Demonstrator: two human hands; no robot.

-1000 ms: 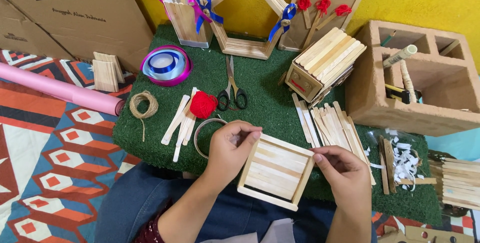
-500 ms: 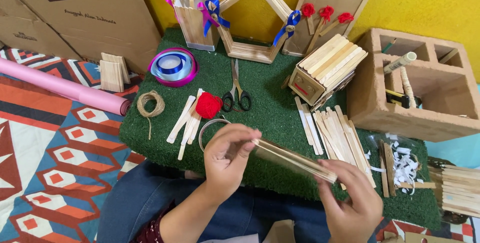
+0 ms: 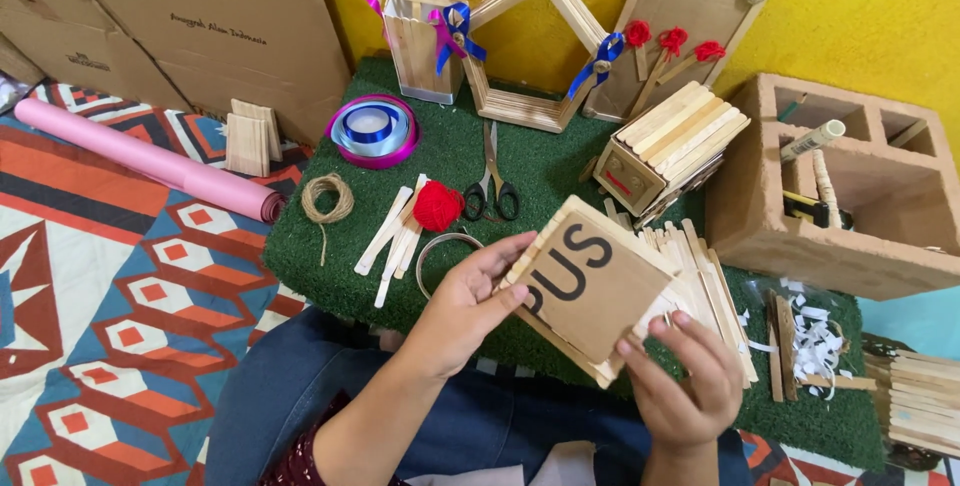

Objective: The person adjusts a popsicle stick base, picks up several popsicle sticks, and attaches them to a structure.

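Observation:
Both hands hold a small square tray made of wooden sticks [image 3: 590,286], tilted so its brown cardboard back with dark printing faces me. My left hand [image 3: 468,298] grips its left edge with the fingers on the cardboard. My right hand [image 3: 686,388] holds the lower right corner from below. Behind the tray lie loose wooden sticks [image 3: 712,284] on the green grass mat [image 3: 330,256].
On the mat lie scissors [image 3: 490,186], a red yarn ball [image 3: 438,206], a twine coil [image 3: 327,198], ribbon rolls [image 3: 372,130], a stick box [image 3: 668,152] and stick frames [image 3: 538,44]. A clay block [image 3: 850,186] stands right, a pink paper roll [image 3: 150,161] left.
The tray was face up showing its stick floor, then edge-on; now it is flipped over with the cardboard back toward me. Both hands kept hold of it.

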